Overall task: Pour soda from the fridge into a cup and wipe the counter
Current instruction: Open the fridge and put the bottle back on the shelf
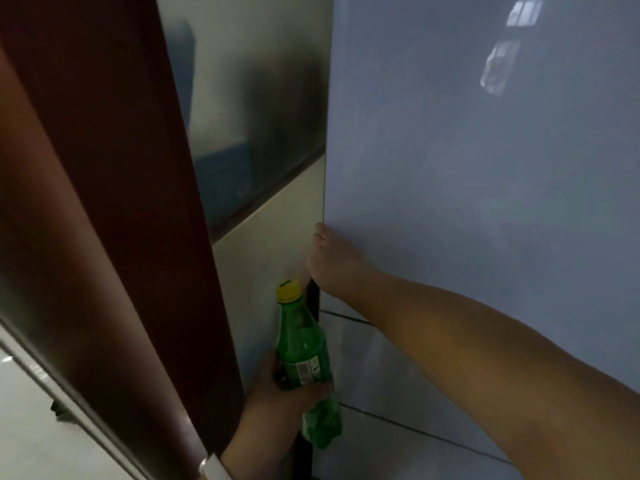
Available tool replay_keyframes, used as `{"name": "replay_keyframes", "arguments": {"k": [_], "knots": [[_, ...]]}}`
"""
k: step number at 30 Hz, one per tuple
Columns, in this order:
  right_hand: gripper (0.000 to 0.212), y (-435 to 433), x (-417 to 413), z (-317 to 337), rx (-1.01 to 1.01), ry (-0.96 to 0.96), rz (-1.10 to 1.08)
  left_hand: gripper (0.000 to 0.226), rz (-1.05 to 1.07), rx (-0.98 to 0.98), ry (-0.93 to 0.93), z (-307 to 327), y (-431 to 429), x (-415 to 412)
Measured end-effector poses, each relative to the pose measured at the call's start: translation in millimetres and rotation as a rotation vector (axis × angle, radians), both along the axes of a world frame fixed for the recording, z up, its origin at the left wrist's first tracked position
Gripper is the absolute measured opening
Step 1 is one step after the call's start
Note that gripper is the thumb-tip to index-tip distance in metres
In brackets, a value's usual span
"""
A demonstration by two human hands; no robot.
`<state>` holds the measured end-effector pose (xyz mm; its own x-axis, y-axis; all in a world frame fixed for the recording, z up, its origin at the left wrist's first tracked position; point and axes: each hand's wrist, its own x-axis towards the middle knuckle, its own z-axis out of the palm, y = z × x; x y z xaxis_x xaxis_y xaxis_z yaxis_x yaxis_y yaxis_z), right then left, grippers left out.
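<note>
A green soda bottle point(304, 355) with a yellow cap stands upright in my left hand point(277, 393), whose fingers wrap round its labelled middle, low in the centre. My right hand point(329, 261) reaches forward and grips the left edge of the pale blue fridge door point(485, 185); its fingertips are hidden behind that edge. The door fills the right half of the view. The cup and the counter are out of sight.
A dark red-brown door or panel point(114, 202) with a metal edge runs down the left side. Between it and the fridge is a pale tiled wall point(270, 220) with a shiny panel above. Light floor tiles show at bottom left and under the fridge.
</note>
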<state>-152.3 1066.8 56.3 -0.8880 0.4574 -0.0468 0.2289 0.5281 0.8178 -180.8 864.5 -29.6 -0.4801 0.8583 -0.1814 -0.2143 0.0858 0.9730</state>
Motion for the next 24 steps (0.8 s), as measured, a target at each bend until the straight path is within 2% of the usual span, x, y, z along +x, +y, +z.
{"name": "replay_keyframes", "arguments": {"k": [7,10,13,15,20,22,24], "knots": [[0.022,-30,11,-9,-0.097,0.042,0.182,0.076,0.096,-0.006,0.075,13,-37,4],[0.007,-36,14,-30,-0.243,0.313,0.209,0.067,0.132,0.004,0.070,16,-52,6],[0.020,-51,21,-36,-0.201,0.461,0.332,0.059,0.125,-0.019,0.093,13,-66,8],[0.024,-71,30,-34,-0.285,0.548,0.299,0.060,0.113,-0.036,0.110,8,-74,8],[0.031,-115,47,-32,-0.256,0.557,0.469,0.064,0.024,-0.013,0.104,7,-91,5],[0.035,-130,57,-28,-0.256,0.599,0.422,0.066,-0.024,0.016,0.104,6,-98,-1],[0.024,-147,66,-26,-0.343,0.618,0.278,0.069,-0.079,0.044,0.113,8,-106,-9]]}}
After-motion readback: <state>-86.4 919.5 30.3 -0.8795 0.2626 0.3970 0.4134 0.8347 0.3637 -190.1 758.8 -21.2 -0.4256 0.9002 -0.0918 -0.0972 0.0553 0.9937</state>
